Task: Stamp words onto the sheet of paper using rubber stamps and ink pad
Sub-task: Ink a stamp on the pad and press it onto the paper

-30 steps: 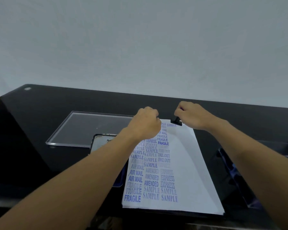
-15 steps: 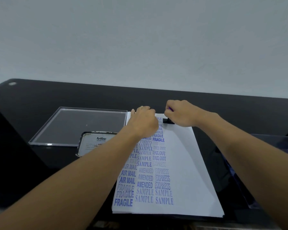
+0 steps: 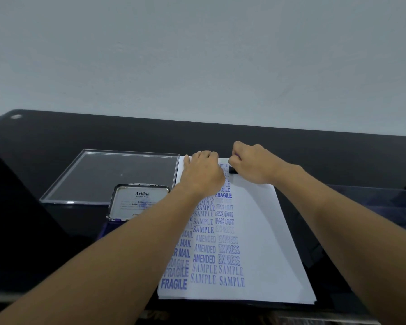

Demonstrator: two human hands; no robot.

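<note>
Hands: my right hand [image 3: 256, 164] curls round the rubber stamp [image 3: 232, 170], set at the far edge of the sheet of paper [image 3: 263, 231]; left hand [image 3: 203, 173] pins the sheet, finger spread hidden | sheet reaches the near edge of the desk [image 3: 80, 141], ink pad [image 3: 138, 202] just left | I should press squarely, lift straight, no rocking.

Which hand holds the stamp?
The right hand grips the black stamp at the far edge of the paper; the left hand merely rests on it.
</note>
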